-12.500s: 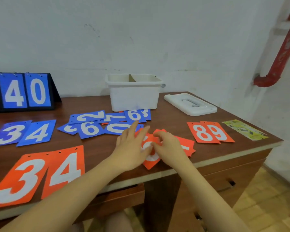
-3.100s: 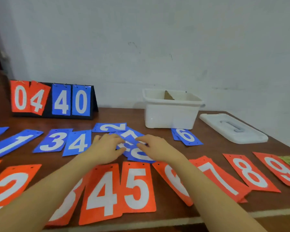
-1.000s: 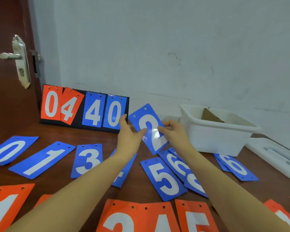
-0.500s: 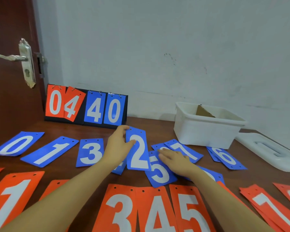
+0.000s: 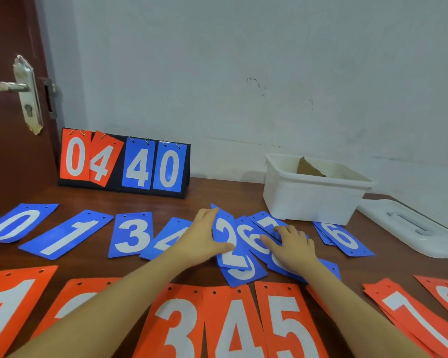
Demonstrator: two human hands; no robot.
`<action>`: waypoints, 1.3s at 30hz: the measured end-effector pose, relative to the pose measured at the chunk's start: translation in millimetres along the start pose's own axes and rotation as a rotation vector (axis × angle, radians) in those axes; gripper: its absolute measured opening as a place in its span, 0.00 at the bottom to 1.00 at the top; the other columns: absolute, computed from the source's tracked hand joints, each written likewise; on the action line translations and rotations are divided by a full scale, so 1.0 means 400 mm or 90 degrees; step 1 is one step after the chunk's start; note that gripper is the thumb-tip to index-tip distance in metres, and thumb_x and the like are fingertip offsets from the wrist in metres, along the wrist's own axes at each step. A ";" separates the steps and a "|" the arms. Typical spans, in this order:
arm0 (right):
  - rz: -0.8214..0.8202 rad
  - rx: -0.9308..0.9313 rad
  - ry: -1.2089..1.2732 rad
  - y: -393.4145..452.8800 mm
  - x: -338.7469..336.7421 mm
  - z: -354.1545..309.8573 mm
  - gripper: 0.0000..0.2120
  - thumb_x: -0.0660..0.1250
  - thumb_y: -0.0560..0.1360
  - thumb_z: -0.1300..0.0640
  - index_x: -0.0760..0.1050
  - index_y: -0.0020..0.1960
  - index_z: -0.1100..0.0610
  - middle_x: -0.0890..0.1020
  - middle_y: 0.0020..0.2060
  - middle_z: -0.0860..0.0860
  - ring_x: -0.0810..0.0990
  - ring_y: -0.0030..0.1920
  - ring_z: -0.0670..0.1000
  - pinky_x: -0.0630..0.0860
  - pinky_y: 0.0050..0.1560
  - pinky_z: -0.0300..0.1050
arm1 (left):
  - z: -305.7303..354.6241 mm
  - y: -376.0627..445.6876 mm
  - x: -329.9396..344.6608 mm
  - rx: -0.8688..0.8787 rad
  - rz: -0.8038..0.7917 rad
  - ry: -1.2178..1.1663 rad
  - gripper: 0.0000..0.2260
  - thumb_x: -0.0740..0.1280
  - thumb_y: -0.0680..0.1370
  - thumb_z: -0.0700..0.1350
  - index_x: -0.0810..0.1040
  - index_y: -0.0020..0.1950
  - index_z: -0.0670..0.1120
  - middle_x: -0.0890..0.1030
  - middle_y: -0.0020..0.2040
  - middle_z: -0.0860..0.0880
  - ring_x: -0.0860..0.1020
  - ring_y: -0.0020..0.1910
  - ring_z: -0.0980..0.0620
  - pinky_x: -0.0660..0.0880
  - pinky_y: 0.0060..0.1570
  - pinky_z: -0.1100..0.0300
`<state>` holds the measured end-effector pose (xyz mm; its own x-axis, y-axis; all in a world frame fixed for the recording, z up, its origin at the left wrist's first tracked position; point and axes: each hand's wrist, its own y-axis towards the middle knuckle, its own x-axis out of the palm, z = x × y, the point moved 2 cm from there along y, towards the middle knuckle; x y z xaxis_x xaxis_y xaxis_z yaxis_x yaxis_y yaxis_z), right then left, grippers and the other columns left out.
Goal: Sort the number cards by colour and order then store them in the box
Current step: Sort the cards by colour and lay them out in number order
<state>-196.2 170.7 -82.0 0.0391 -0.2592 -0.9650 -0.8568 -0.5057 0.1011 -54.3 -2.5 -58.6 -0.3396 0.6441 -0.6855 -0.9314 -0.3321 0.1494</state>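
Blue cards 0, 1, 3 and 4 lie in a row on the brown table. My left hand holds the blue 2 card by its left edge, over a loose pile of blue cards. My right hand rests flat on that pile with fingers spread. A blue 6 card lies to the right. Orange cards 1, 3, 4, 5 and 7 run along the near edge. The white box stands open behind.
A flip scoreboard showing 04 and 40 stands at the back left. The white box lid lies at the right. A dark door with a metal handle is at the far left. A piece of cardboard sits inside the box.
The blue 2 card came down from mid-air onto the blue pile, still in my left hand. My right hand let go of it and now lies on the pile.
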 end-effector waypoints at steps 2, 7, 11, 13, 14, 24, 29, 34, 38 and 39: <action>-0.038 -0.024 -0.004 -0.003 -0.005 0.021 0.30 0.51 0.78 0.36 0.59 0.73 0.53 0.64 0.72 0.49 0.63 0.71 0.53 0.58 0.70 0.52 | 0.013 -0.002 0.029 0.006 -0.053 0.083 0.43 0.72 0.70 0.53 0.48 0.76 0.46 0.54 0.72 0.52 0.66 0.66 0.50 0.69 0.63 0.54; -0.026 -0.042 0.158 -0.018 -0.047 0.076 0.20 0.55 0.80 0.47 0.65 0.70 0.50 0.68 0.70 0.49 0.68 0.68 0.50 0.60 0.72 0.52 | -0.001 0.012 0.033 -0.023 -0.061 0.202 0.44 0.69 0.72 0.55 0.43 0.76 0.46 0.50 0.75 0.51 0.65 0.68 0.46 0.57 0.69 0.50; 0.035 -0.016 0.122 -0.029 -0.077 0.082 0.15 0.64 0.75 0.45 0.74 0.59 0.49 0.75 0.59 0.47 0.74 0.57 0.48 0.65 0.66 0.53 | -0.017 0.013 0.022 -0.021 -0.024 0.179 0.42 0.69 0.72 0.53 0.45 0.76 0.47 0.51 0.74 0.52 0.65 0.67 0.46 0.58 0.67 0.52; 0.017 -0.053 0.151 -0.037 -0.073 0.047 0.16 0.65 0.75 0.45 0.74 0.59 0.50 0.75 0.58 0.47 0.74 0.57 0.47 0.67 0.66 0.53 | -0.013 0.006 0.016 0.009 0.029 0.096 0.40 0.70 0.73 0.49 0.49 0.76 0.48 0.54 0.74 0.53 0.66 0.66 0.48 0.64 0.64 0.54; 0.008 -0.070 0.207 -0.043 -0.070 0.019 0.17 0.65 0.75 0.45 0.73 0.60 0.51 0.76 0.58 0.47 0.75 0.56 0.48 0.70 0.64 0.52 | -0.009 0.000 0.007 0.026 0.055 0.031 0.37 0.70 0.73 0.46 0.51 0.76 0.49 0.56 0.73 0.53 0.67 0.65 0.49 0.68 0.61 0.57; -0.010 -0.194 0.696 -0.093 -0.049 -0.386 0.21 0.69 0.72 0.65 0.67 0.62 0.53 0.81 0.42 0.55 0.83 0.41 0.52 0.81 0.39 0.44 | -0.048 -0.133 -0.172 0.077 0.252 -0.097 0.30 0.69 0.74 0.39 0.61 0.71 0.53 0.66 0.67 0.54 0.67 0.67 0.55 0.69 0.65 0.55; -0.036 -0.256 0.639 -0.093 -0.003 -0.580 0.20 0.67 0.75 0.62 0.67 0.64 0.54 0.78 0.40 0.54 0.80 0.40 0.52 0.76 0.35 0.34 | -0.159 -0.214 -0.295 -0.030 0.366 -0.046 0.23 0.70 0.73 0.41 0.67 0.67 0.49 0.70 0.65 0.49 0.70 0.64 0.50 0.68 0.61 0.60; -0.106 -0.371 0.081 -0.040 0.113 -0.636 0.22 0.55 0.80 0.47 0.60 0.74 0.48 0.64 0.73 0.50 0.64 0.72 0.54 0.61 0.70 0.51 | -0.287 -0.242 -0.405 -0.169 0.335 0.031 0.23 0.68 0.74 0.41 0.69 0.68 0.43 0.70 0.66 0.44 0.70 0.65 0.47 0.65 0.63 0.58; -0.220 -0.309 -0.034 -0.033 0.150 -0.571 0.25 0.48 0.79 0.37 0.50 0.74 0.38 0.49 0.77 0.44 0.46 0.77 0.52 0.44 0.74 0.59 | -0.319 -0.218 -0.426 -0.160 0.285 0.063 0.24 0.68 0.75 0.41 0.68 0.70 0.43 0.69 0.67 0.45 0.69 0.66 0.47 0.66 0.61 0.60; -0.220 -0.296 -0.030 -0.034 0.150 -0.556 0.25 0.48 0.79 0.37 0.50 0.74 0.36 0.49 0.77 0.43 0.45 0.77 0.52 0.43 0.74 0.60 | -0.314 -0.206 -0.419 -0.140 0.262 0.060 0.24 0.68 0.75 0.42 0.67 0.70 0.43 0.69 0.67 0.46 0.69 0.66 0.48 0.66 0.60 0.61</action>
<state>-67.6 -21.0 -87.6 0.2442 0.0158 -0.9696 -0.4823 -0.8654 -0.1356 95.8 -169.6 -45.4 -0.6515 0.3662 -0.6644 -0.6686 -0.6910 0.2748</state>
